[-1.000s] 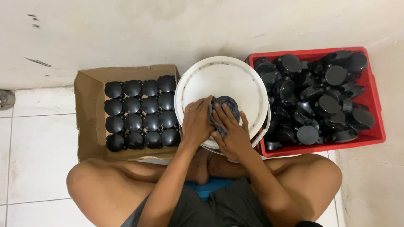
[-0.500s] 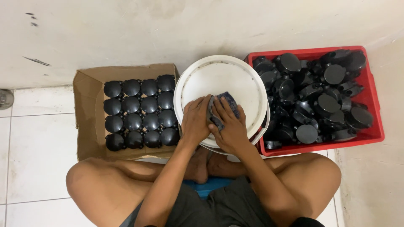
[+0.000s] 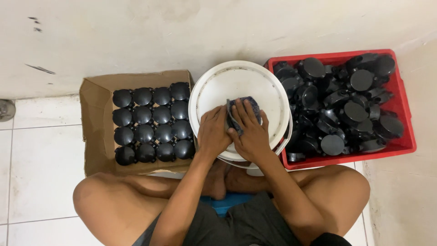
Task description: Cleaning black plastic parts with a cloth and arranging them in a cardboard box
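Blue cloth (image 3: 246, 105) clamped under right hand (image 3: 248, 132) (fingers pressed flat), left hand (image 3: 213, 131) curled alongside.

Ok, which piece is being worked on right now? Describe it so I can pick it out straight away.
Find the white bucket, upside down between the cardboard box and the red crate. On its flat top, the right hand presses a dark cloth over one round black part; the left hand steadies beside it. It is the only part outside box and crate, mostly hidden under cloth.
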